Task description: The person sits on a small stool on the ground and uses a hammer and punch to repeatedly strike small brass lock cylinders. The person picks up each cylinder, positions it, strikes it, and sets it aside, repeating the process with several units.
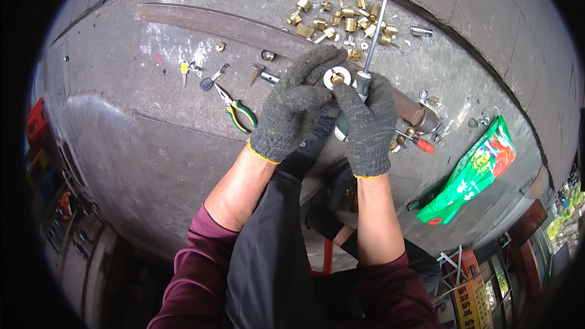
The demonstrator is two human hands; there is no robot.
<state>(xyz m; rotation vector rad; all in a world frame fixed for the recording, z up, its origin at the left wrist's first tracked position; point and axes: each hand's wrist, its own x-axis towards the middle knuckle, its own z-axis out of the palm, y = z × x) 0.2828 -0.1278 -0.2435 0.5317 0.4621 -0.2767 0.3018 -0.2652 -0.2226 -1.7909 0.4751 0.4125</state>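
My left hand (292, 112), in a dark grey knitted glove, grips a small round fitting with a white ring face (327, 78) and a brass centre (337, 79). A finger of my gloved right hand (371, 123) touches that brass centre. Held in the same right hand is a screwdriver (378, 32), its long shaft pointing away from me and its dark-and-light handle partly hidden by the fingers. Both hands are above my knees. Behind them on the ground runs a long rusty metal bar (228, 25), partly covered by the hands.
Several brass fittings (350, 24) lie scattered beyond my hands. Green-and-yellow needle-nose pliers (235, 107) and a key with a yellow head (184, 67) lie to the left. On the right are a red-handled screwdriver (422, 144), a chrome cylinder (421, 30) and a green plastic bag (475, 173).
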